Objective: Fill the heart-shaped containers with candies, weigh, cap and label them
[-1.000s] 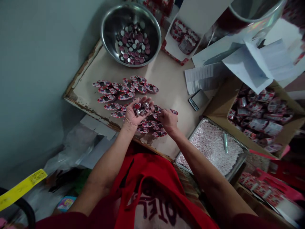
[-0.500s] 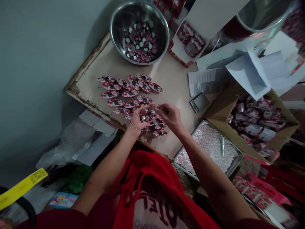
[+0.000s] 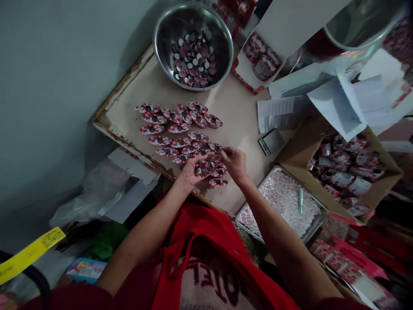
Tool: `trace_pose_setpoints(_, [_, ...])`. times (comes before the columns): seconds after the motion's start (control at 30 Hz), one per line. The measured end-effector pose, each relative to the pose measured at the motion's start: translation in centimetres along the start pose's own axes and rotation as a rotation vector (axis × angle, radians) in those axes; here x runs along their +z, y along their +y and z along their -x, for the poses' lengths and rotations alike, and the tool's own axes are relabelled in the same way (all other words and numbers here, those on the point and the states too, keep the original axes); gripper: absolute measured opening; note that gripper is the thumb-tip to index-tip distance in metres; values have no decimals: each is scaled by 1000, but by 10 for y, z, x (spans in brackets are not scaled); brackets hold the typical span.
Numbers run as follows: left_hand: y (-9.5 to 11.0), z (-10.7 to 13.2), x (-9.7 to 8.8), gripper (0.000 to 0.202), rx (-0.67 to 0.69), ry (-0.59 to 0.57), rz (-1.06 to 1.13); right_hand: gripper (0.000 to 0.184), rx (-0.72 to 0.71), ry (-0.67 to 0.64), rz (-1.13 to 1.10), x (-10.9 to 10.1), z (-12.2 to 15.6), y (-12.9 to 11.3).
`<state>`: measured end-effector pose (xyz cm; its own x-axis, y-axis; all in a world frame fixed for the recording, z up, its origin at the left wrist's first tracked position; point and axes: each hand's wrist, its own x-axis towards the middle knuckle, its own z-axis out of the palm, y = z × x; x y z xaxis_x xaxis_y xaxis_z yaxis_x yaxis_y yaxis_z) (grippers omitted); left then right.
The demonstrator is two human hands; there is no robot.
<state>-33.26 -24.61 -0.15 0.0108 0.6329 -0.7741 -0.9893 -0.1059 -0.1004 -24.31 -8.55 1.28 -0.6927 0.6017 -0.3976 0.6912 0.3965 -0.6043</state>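
Observation:
My left hand [image 3: 189,174] is cupped, palm up, around several small round metal-looking discs [image 3: 203,167]. Just right of it, my right hand [image 3: 235,163] has its thumb and fingers pinched together near the left fingertips. Whatever the pinch holds is too small to make out. Below and beyond both hands stand rows of red-and-white printed oval packs [image 3: 159,140], many showing a dark round spot in the middle of the top. The left hand hides some packs at the near end.
A steel bowl [image 3: 156,47] with loose discs stands at the back. To the right lie a small scale [image 3: 271,141], a metal tray [image 3: 238,221] of small pale pieces with a green tube [image 3: 301,200], and a cardboard box [image 3: 293,150] of printed packs. The table edge [image 3: 129,148] runs along the left.
My left hand has moved slightly right and down with the discs, its fingers now more over the packs. The right hand stays close beside it, still pinched. The view has shifted a little.

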Motion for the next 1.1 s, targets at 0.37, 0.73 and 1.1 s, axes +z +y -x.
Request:
trace_pose_setpoints(0.37, [53,10,-10,39,119,-93,1,20,122,-124,606,9,-50,-19])
trace_pose_setpoints(0.73, [44,7,-8,41,122,-113,73,19,53,-109,434,-2,-56,-18])
trace_pose_setpoints(1.1, [5,-10,10,31,82,36,-5,27,-257,42,161,1,10,-8])
